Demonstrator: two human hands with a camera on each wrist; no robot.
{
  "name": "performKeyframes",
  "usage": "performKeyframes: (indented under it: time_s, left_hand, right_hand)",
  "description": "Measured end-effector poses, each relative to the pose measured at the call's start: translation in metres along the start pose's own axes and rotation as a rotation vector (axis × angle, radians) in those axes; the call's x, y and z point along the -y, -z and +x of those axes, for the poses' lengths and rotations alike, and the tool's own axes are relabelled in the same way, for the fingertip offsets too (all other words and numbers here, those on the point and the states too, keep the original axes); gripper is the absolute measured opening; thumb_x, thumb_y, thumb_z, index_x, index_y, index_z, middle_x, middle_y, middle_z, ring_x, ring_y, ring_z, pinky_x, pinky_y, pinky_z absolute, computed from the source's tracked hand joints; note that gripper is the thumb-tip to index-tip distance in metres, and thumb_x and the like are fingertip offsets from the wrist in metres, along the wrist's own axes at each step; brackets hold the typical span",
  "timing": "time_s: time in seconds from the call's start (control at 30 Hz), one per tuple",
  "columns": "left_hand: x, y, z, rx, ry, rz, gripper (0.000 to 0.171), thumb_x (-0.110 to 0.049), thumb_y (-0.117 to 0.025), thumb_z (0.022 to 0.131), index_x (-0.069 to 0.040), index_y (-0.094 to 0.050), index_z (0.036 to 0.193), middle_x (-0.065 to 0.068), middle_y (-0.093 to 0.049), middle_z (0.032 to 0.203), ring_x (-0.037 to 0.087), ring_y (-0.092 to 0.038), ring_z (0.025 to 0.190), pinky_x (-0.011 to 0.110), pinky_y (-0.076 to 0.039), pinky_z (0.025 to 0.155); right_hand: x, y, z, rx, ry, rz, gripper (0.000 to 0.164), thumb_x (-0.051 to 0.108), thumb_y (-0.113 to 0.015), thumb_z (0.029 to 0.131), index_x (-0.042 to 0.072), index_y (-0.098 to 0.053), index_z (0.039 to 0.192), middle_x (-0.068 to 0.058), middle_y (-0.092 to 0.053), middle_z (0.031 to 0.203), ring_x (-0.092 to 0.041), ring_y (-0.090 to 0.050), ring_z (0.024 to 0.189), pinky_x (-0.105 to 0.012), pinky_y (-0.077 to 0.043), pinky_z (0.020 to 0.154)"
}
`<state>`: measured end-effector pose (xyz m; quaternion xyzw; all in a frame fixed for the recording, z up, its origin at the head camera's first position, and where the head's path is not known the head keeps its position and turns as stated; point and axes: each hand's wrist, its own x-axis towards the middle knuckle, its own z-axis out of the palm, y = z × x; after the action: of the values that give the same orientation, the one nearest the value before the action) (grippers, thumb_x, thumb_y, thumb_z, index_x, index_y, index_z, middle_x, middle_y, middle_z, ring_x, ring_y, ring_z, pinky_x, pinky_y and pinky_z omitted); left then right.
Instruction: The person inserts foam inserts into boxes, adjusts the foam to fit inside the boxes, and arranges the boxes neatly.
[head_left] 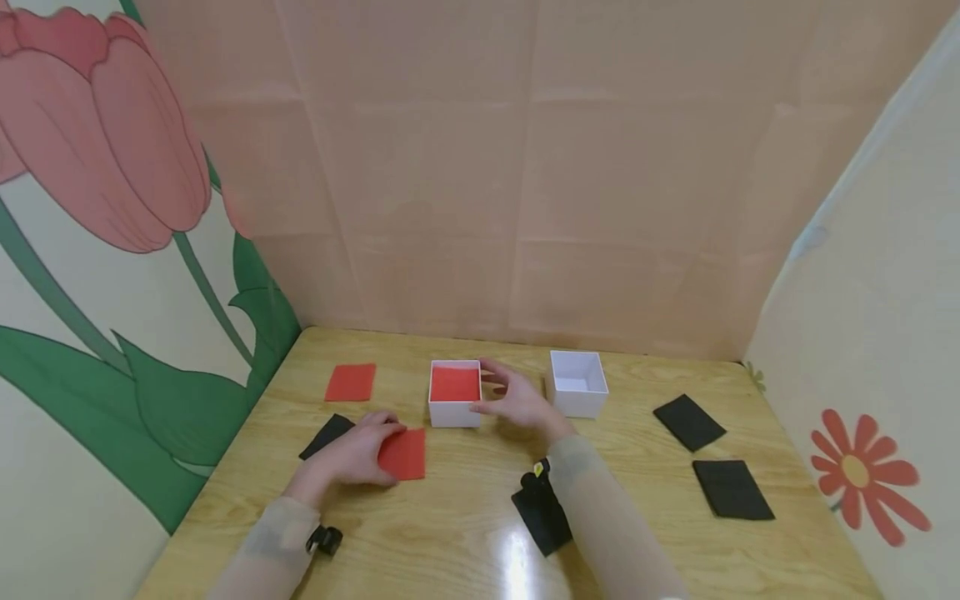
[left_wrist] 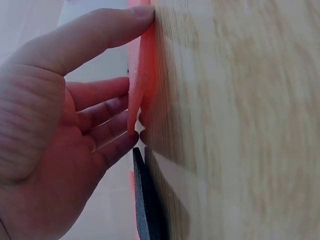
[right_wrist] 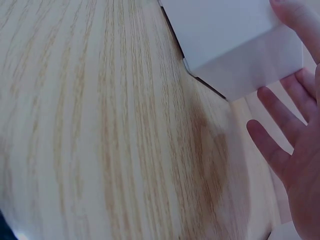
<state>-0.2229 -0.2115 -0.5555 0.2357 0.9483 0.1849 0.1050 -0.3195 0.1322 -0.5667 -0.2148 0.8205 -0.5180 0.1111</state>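
Observation:
In the head view, my left hand (head_left: pixel 360 450) is over a red square sheet (head_left: pixel 405 455) on the table. The left wrist view has my thumb at one edge of this sheet (left_wrist: pixel 142 75) and the fingertips at the other, pinching it so that it bows slightly. My right hand (head_left: pixel 517 402) holds a white box (head_left: pixel 454 415) by its right side, thumb at the near corner and fingers towards the back. Another red sheet (head_left: pixel 455 385) lies inside that box. From the right wrist, the thumb rests against the box wall (right_wrist: pixel 225 35).
A second white box (head_left: pixel 577 406) stands to the right. One more red sheet (head_left: pixel 350 382) lies at the back left. Black sheets lie beside the left hand (head_left: pixel 327 435), under the right forearm (head_left: pixel 542 515) and at the right (head_left: pixel 688 422). Fabric walls enclose the wooden table (head_left: pixel 450 533).

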Motion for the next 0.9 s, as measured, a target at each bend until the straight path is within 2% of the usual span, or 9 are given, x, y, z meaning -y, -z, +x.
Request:
performKeyframes:
  time_s: [0.33, 0.47, 0.6, 0.73, 0.9]
  left_hand:
    - [-0.0030, 0.0013, 0.0051, 0.005, 0.020, 0.007, 0.079, -0.037, -0.093, 0.075, -0.010, -0.065, 0.144, 0.005, -0.051, 0.148, 0.025, -0.048, 0.136, 0.044, -0.051, 0.109]
    - [-0.0026, 0.0023, 0.0052, 0.021, 0.030, -0.016, 0.091, -0.047, -0.097, 0.073, -0.010, -0.061, 0.149, 0.006, -0.050, 0.151, 0.026, -0.046, 0.138, 0.046, -0.049, 0.111]
    - [-0.0008, 0.0048, 0.0043, 0.033, 0.042, -0.016, 0.105, -0.053, -0.101, 0.067, -0.008, -0.058, 0.152, 0.007, -0.048, 0.153, 0.027, -0.044, 0.141, 0.047, -0.046, 0.114]
    - [0.0015, 0.0057, 0.0039, 0.041, 0.043, 0.008, 0.099, -0.047, -0.102, 0.068, -0.009, -0.060, 0.150, 0.008, -0.048, 0.153, 0.027, -0.044, 0.141, 0.047, -0.045, 0.115]
    - [0.0019, 0.0054, 0.0045, 0.041, 0.039, 0.021, 0.087, -0.040, -0.099, 0.073, -0.009, -0.063, 0.147, 0.006, -0.050, 0.149, 0.026, -0.046, 0.137, 0.046, -0.048, 0.112]
  right_hand:
    - [0.0006, 0.0005, -0.0008, 0.000, -0.015, 0.024, 0.099, 0.040, -0.093, 0.084, 0.028, -0.040, 0.167, 0.002, -0.050, 0.162, -0.030, -0.054, 0.142, -0.050, -0.049, 0.114]
    - [-0.0010, 0.0006, -0.0009, -0.002, -0.012, 0.032, 0.098, 0.039, -0.093, 0.084, 0.029, -0.041, 0.166, 0.003, -0.050, 0.161, -0.029, -0.054, 0.142, -0.049, -0.050, 0.114]
    - [-0.0037, 0.0007, -0.0006, -0.001, -0.005, 0.039, 0.098, 0.038, -0.094, 0.084, 0.030, -0.041, 0.166, 0.004, -0.050, 0.161, -0.029, -0.055, 0.141, -0.048, -0.050, 0.113]
    - [-0.0057, 0.0010, -0.0012, -0.006, -0.010, 0.036, 0.099, 0.041, -0.094, 0.083, 0.031, -0.041, 0.166, 0.004, -0.051, 0.161, -0.030, -0.055, 0.141, -0.047, -0.052, 0.112]
    - [-0.0073, 0.0014, -0.0019, -0.013, 0.000, 0.036, 0.101, 0.040, -0.094, 0.082, 0.027, -0.041, 0.167, 0.001, -0.051, 0.161, -0.033, -0.055, 0.140, -0.049, -0.051, 0.112]
